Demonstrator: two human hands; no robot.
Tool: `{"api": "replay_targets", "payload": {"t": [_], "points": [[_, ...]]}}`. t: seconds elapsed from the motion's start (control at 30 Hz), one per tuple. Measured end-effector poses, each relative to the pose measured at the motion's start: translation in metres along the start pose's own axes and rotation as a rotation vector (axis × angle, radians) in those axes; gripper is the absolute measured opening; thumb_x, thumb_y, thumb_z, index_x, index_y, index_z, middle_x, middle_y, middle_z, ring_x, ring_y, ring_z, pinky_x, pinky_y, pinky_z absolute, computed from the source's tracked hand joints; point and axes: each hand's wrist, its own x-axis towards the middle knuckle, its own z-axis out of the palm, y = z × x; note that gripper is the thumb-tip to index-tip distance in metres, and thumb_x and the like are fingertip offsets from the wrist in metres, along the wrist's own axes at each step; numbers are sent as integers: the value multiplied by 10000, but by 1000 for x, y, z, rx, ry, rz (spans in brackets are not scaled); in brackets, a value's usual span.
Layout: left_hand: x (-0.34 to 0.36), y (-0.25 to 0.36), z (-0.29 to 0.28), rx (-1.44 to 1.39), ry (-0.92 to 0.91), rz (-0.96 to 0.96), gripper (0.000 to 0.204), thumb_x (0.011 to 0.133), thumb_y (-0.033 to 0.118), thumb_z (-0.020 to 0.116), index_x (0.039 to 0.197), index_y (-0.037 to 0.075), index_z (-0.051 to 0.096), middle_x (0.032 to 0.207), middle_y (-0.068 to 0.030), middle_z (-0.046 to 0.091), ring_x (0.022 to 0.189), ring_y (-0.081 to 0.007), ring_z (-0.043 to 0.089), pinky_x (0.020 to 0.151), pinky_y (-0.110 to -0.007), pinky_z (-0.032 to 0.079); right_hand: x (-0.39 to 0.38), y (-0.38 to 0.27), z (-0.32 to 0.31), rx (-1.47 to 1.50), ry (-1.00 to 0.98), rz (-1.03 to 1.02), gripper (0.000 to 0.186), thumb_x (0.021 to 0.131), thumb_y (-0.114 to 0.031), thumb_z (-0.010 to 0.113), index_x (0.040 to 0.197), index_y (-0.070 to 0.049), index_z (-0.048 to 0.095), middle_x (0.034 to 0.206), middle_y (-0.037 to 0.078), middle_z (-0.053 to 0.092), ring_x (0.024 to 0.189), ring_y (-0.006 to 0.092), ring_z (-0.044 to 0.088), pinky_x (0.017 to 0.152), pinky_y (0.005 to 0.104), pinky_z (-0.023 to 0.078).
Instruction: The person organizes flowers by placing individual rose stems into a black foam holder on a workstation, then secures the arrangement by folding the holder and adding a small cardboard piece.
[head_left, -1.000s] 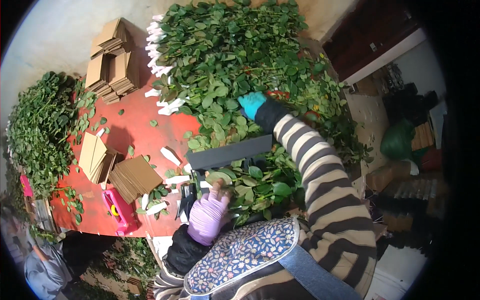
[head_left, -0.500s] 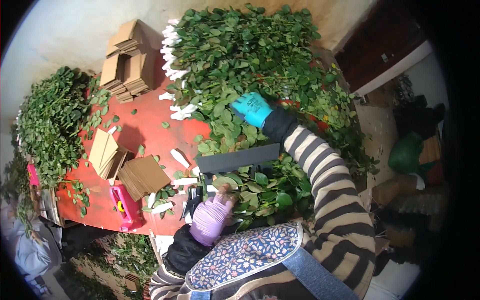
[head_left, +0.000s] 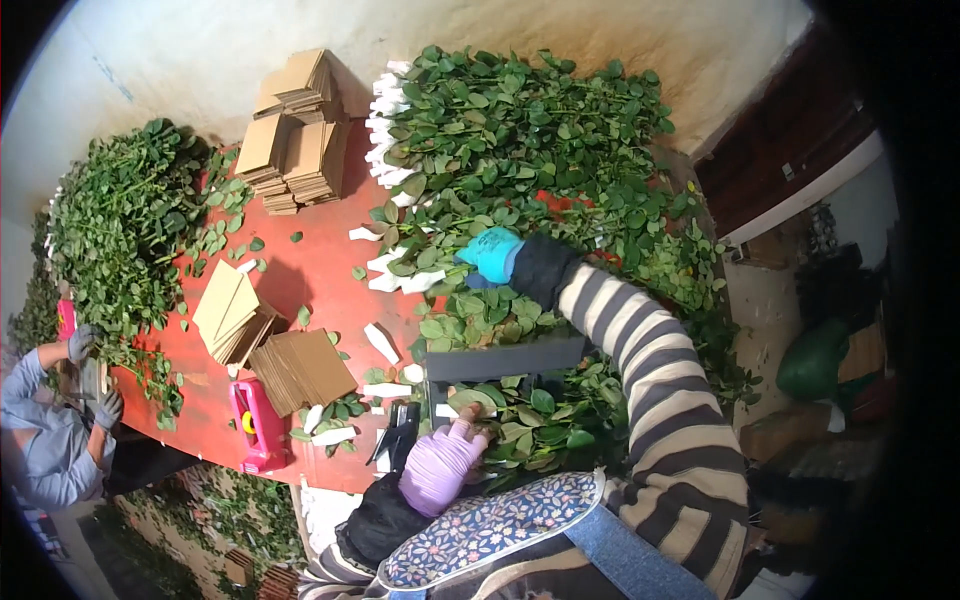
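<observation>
My left hand [head_left: 440, 472], in a purple glove with the fingertips bare, rests on leafy stems [head_left: 545, 425] lying in a dark trough with an upright grey panel [head_left: 505, 362]. Its fingers are apart and touch the leaves. Farther out, my right hand [head_left: 493, 257], in a turquoise glove, is curled at the near edge of a large pile of leafy stems [head_left: 530, 130]. Its fingertips are hidden, so what they grip cannot be made out. White tapered sleeves [head_left: 420, 282] cover the stem ends left of this hand. A black stapler [head_left: 400, 432] lies beside my left hand.
On the red table [head_left: 330, 250] are cardboard stacks [head_left: 300, 150], more cardboard pieces [head_left: 303, 370], a pink tape dispenser [head_left: 257, 425] and loose white sleeves [head_left: 380, 343]. Another leafy pile [head_left: 125, 230] fills the left end, where a person in gloves [head_left: 60, 420] works.
My right hand has come nearer, to the near edge of the big pile. My left hand stays at the trough. The view has shifted, and the other person's gloved hands now show at left.
</observation>
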Motion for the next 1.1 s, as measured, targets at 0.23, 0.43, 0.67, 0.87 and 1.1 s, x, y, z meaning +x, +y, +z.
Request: {"api": "replay_targets", "payload": {"t": [0.23, 0.43, 0.67, 0.87, 1.1], "points": [[5, 7, -7, 125, -36, 33, 542, 771, 158, 691, 1295, 173, 554, 1473, -193, 441, 908, -338, 667, 684, -420, 568, 42, 39, -22, -199, 202, 286, 371, 900, -334, 608, 1169, -84, 661, 908, 144, 707, 855, 325, 678, 757, 489, 507], [4, 4, -9, 88, -10, 21, 490, 742, 251, 739, 1193, 142, 585, 1454, -209, 471, 801, -319, 671, 640, -401, 549, 15, 44, -72, -376, 361, 264, 208, 870, -252, 642, 1037, -132, 668, 777, 100, 678, 747, 319, 683, 687, 446, 527], [6, -5, 7, 160, 46, -65, 425, 798, 158, 648, 1216, 177, 579, 1434, -162, 502, 682, -248, 664, 538, -365, 535, -146, -54, -234, -189, 897, -72, 276, 840, -134, 673, 1116, -121, 674, 759, 71, 652, 705, 267, 660, 621, 361, 506], [7, -42, 45, -206, -47, -143, 376, 925, 169, 661, 1276, 88, 553, 1330, -146, 568, 798, -198, 686, 678, -314, 562, -229, -140, -157, 141, 168, -32, 303, 841, -187, 720, 1126, -97, 669, 746, 55, 643, 613, 261, 616, 559, 392, 478], [25, -28, 18, -47, 16, -33, 654, 767, 138, 757, 1364, 103, 495, 1335, -168, 537, 895, -301, 680, 726, -375, 557, -246, -117, -37, 145, 5, 329, 308, 900, -205, 624, 1171, -60, 642, 857, 103, 654, 759, 263, 638, 693, 400, 507]]}}
